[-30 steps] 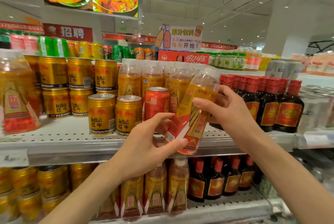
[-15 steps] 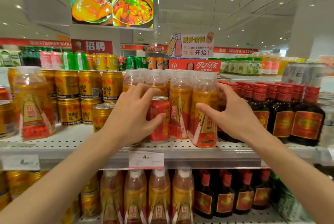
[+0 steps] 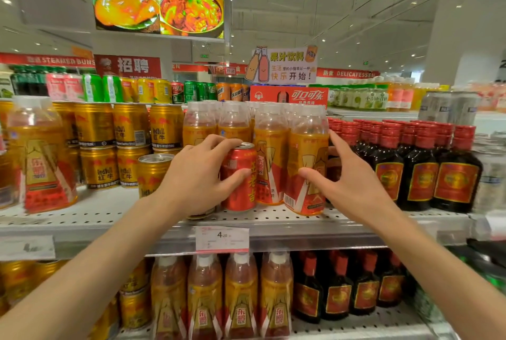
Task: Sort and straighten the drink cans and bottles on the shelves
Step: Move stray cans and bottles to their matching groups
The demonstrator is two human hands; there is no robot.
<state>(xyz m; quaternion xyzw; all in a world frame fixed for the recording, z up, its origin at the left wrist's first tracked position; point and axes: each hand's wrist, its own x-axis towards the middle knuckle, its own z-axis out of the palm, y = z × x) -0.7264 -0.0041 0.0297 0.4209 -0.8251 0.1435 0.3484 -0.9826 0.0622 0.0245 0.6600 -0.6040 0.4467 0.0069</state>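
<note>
So the red can is upright on the shelf, jammed in front of the orange bottles — my left grip is wrapped round it, thumb across the front. Right grip is released, fingers spread, thumb touching the front bottle — dark bottles sit just right, gold cans left.

Left hand grips the red can; right hand touches an upright orange bottle.
</note>
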